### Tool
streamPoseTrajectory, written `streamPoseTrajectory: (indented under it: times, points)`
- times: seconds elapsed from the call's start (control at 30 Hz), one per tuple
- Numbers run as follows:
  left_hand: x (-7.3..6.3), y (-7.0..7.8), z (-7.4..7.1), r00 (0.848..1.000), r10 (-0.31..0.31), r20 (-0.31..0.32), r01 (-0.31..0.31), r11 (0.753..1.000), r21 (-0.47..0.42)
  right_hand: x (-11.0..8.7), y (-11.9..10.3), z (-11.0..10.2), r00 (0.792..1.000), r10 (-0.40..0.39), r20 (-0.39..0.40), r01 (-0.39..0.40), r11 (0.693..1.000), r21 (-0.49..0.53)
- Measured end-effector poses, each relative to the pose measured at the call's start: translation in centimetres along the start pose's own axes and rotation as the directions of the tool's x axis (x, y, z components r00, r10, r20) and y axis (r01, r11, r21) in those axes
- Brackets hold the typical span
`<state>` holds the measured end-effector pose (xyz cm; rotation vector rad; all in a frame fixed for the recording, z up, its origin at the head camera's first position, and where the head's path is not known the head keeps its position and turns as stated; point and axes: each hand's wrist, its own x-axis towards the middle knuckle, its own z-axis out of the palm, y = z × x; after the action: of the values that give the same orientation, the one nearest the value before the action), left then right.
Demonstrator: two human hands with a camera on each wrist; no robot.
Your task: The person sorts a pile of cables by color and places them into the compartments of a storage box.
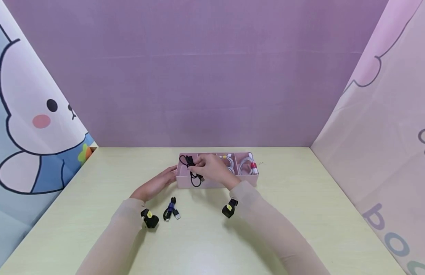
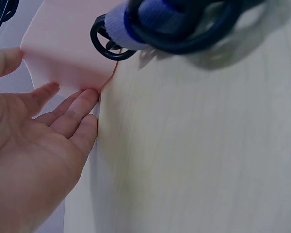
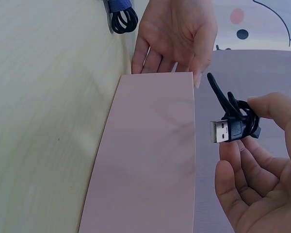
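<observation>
My right hand [image 1: 214,168] pinches a black USB cable [image 1: 190,160] between thumb and fingers, above the left part of a pink divided box [image 1: 184,182]. The cable is bundled, with a loop hanging over the box's front wall; its metal USB plug [image 3: 220,131] points out in the right wrist view. My left hand [image 1: 159,184] rests against the box's left end, its fingertips touching the wall. Coiled white cables lie in the box's right compartments, one with a yellow tie [image 1: 227,156] and one with a red tie [image 1: 253,165].
Another black USB cable [image 1: 171,209], bound with a blue-purple strap, lies on the pale wooden table [image 1: 198,236] in front of the box, between my forearms. A purple backdrop [image 1: 205,95] rises behind the table, with printed cloth panels at both sides.
</observation>
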<state>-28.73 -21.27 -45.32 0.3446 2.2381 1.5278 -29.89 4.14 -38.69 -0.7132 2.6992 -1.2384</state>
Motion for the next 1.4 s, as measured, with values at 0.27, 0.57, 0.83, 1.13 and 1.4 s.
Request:
streamPoseTrajectory:
  times: [0.27,0.57,0.83,1.13,1.4]
  points:
    - [0.1,0.0,0.0,1.000,-0.019,0.000,0.019,1.000,-0.005,0.7,-0.3,-0.2,1.000,0.001,-0.022,-0.001,1.000,0.018]
    - [0.1,0.0,-0.1,1.000,-0.010,0.007,0.010,1.000,-0.006,1.5,-0.2,-0.5,0.999,0.020,-0.046,-0.020,1.000,0.004]
    - [0.4,-0.2,0.0,1.000,-0.022,0.002,0.022,1.000,0.001,2.1,0.6,-0.5,0.997,0.027,-0.075,-0.028,1.000,-0.001]
    - [0.5,-0.2,0.1,1.000,-0.017,0.008,0.017,1.000,-0.011,2.5,0.5,-0.5,0.995,0.043,-0.085,-0.043,0.999,0.011]
    - [0.4,-0.2,0.0,1.000,-0.011,0.013,0.011,1.000,-0.005,3.0,0.6,0.1,0.995,0.061,-0.077,-0.061,0.998,0.003]
